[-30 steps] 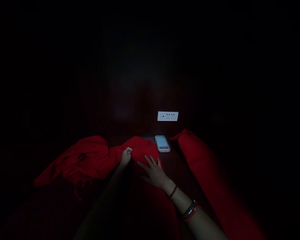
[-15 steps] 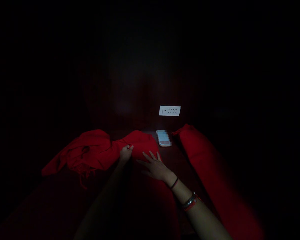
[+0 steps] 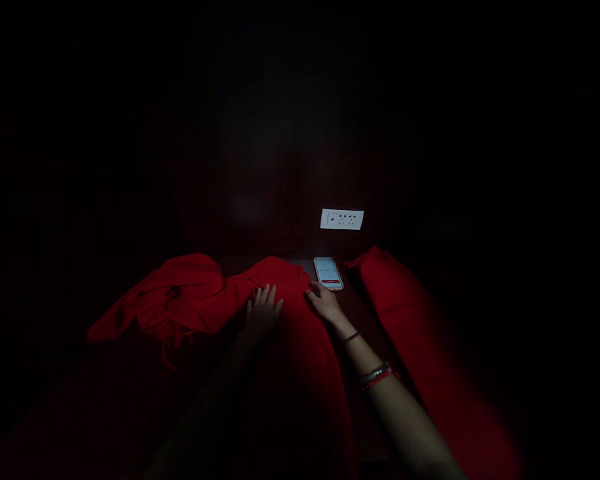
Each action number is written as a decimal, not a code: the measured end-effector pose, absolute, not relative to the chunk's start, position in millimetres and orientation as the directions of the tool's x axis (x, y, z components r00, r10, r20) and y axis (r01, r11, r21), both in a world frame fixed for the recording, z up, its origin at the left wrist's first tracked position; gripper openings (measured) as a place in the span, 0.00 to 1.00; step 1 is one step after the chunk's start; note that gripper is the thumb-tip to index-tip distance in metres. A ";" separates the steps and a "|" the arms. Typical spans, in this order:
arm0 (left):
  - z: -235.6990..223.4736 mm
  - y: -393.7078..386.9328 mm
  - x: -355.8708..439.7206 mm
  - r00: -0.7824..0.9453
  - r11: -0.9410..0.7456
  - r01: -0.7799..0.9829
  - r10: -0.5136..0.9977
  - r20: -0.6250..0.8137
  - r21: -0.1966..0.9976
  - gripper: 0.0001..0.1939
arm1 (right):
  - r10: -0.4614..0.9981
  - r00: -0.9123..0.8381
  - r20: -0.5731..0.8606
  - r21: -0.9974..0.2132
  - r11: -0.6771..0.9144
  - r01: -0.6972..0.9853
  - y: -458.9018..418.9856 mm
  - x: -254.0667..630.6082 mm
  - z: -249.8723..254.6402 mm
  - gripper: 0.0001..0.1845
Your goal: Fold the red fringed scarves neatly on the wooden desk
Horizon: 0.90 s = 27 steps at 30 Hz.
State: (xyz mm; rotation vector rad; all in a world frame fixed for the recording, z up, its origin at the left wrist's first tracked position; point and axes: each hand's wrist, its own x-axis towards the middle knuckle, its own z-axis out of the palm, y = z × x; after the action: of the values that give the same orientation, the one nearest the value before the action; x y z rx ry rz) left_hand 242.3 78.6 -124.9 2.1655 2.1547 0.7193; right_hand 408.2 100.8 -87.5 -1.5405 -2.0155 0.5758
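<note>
A long red cloth [image 3: 295,333] lies flat in front of me and runs down toward the bottom of the dim view. My left hand [image 3: 264,312] rests on its upper left part, fingers spread and flat. At the cloth's upper right edge, my right hand [image 3: 325,303] has its thumb and fingers closed on the border. To the left, a crumpled part of red fabric [image 3: 190,287] with thin hanging strands joins the cloth's upper end. Its lower portion fades into darkness.
A phone [image 3: 329,273] with a lit screen lies just beyond my right hand on the dark surface [image 3: 357,320]. Another long red cloth [image 3: 415,333] stretches along the right. A white socket panel [image 3: 342,219] is on the dark wall behind.
My left hand has gone from pinching the cloth to lying flat with fingers spread. My right hand has moved from flat on the cloth up to its right edge and closed there.
</note>
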 end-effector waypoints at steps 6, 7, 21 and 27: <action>-134.9 84.1 231.4 -0.049 -0.001 0.971 0.978 0.202 0.238 0.26 | 0.989 -0.087 0.119 -0.373 0.126 0.919 118.9 387.0 -101.3 0.26; -136.4 84.7 229.7 -0.058 0.009 0.974 0.976 0.212 0.226 0.26 | 0.986 -0.098 0.136 -0.299 0.135 0.945 117.2 385.4 -104.5 0.25; -129.4 69.9 230.6 0.306 -0.338 0.941 0.840 0.449 -0.008 0.25 | 0.888 -0.459 -0.010 -0.153 0.452 0.879 85.8 390.7 -106.1 0.38; -136.5 57.6 206.9 0.286 -0.308 0.948 0.935 0.208 0.080 0.32 | 0.867 -0.472 -0.162 -0.132 0.455 0.881 83.7 405.6 -106.6 0.46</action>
State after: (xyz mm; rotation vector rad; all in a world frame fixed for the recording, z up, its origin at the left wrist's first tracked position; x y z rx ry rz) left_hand 206.9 57.6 -136.5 2.5660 1.8818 0.3464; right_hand 405.6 83.7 -106.6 -1.6483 -2.7397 0.3185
